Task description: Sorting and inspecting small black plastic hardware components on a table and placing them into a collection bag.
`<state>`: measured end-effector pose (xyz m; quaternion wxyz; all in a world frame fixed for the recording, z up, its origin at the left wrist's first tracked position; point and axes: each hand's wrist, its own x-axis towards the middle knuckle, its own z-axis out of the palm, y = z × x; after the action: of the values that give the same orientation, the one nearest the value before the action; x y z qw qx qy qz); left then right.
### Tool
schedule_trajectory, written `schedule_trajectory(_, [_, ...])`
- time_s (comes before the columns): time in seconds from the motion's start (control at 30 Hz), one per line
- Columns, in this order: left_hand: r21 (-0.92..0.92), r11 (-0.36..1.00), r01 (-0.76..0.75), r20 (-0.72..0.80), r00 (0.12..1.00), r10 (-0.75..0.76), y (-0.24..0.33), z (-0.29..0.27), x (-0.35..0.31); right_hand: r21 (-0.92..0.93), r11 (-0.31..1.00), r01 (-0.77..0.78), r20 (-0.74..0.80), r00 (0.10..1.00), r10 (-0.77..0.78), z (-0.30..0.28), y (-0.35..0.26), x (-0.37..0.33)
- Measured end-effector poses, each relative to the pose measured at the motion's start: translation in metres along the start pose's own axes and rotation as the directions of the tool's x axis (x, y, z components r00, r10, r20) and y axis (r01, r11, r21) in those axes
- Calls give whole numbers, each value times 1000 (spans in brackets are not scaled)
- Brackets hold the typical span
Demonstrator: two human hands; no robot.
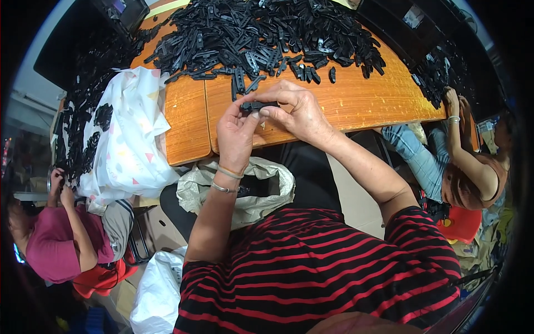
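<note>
My left hand [236, 133] and my right hand [300, 111] meet over the near edge of the wooden table [186, 122]. Between their fingertips they grip a small black plastic part [253, 106], partly hidden by the fingers. Both thumbs press on it from the near side. Just beyond my hands spreads a large heap of black plastic parts [245, 39], long and narrow in shape, with a few loose ones at its near edge. On my lap, below my hands, an open white woven sack [194, 186] gapes, its inside dark.
A white patterned plastic sheet [128, 128] hangs over the table's left side, with black parts beside it. One person [61, 239] sits at left, another [473, 172] at right, both with hands at black parts. A white bag [158, 289] stands on the floor at lower left.
</note>
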<state>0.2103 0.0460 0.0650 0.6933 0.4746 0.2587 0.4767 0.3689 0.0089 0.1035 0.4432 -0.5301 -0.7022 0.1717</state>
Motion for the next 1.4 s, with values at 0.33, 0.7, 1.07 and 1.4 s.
schedule_trajectory(0.33, [95,986,-139,50,990,135,11,5,-10,111,974,-200,52,979,195,5,0,-1])
schedule_trajectory(0.7, [283,952,-117,25,993,114,10,-3,-14,173,938,-301,45,954,298,37,16,-16])
schedule_trajectory(1.07, [870,490,-53,188,955,-230,35,-67,-64,85,967,-241,291,934,207,-12,40,-21])
schedule_trajectory(1.4, [903,238,-357,273,906,325,16,-22,23,-542,689,-482,-162,864,477,-70,105,25])
